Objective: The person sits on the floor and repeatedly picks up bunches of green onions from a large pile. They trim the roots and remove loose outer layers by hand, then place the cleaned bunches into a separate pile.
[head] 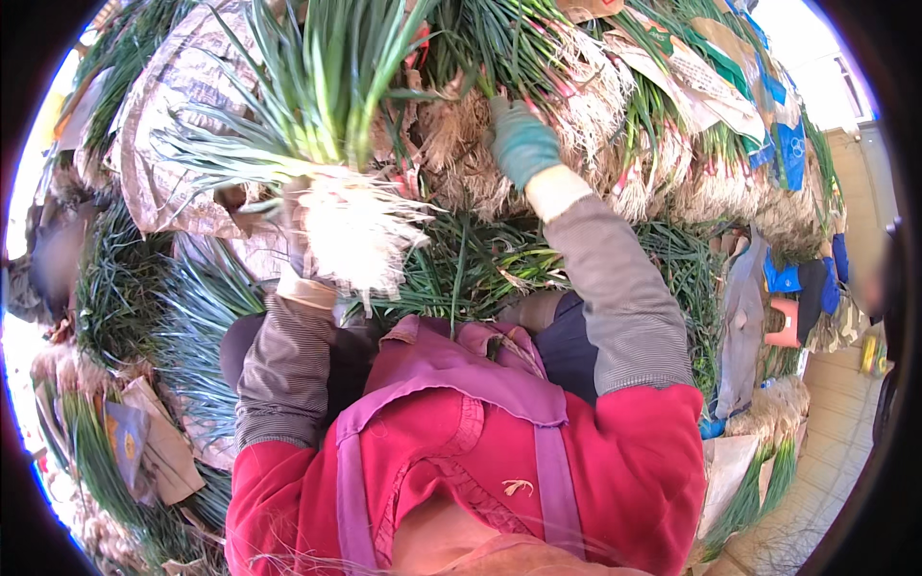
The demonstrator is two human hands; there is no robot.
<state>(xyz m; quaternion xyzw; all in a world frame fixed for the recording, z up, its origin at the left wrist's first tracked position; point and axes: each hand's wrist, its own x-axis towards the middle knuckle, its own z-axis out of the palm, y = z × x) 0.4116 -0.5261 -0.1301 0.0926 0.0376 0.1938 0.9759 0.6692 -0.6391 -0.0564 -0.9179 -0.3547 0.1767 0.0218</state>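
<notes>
My left hand (294,248), mostly covered by roots and leaves, is around a large bunch of green onions (328,144), its pale roots (356,230) brightly lit and hanging to the right. My right hand (524,140), in a green and grey work glove, reaches forward onto a heap of green onions with dry, brownish roots (457,137). Whether its fingers grip any stalks is hidden. Reddish-based green onions (576,86) with long roots lie just right of that glove. Loose green leaves (482,259) cover the place between my arms, before my purple apron (461,360).
A crumpled woven sack (169,137) lies at the left. More bundled green onions (94,439) with paper pieces (169,461) are at the lower left. Printed sacks (709,86) cover bunches at the upper right. An orange stool (784,322) and other people (61,252) are near the edges.
</notes>
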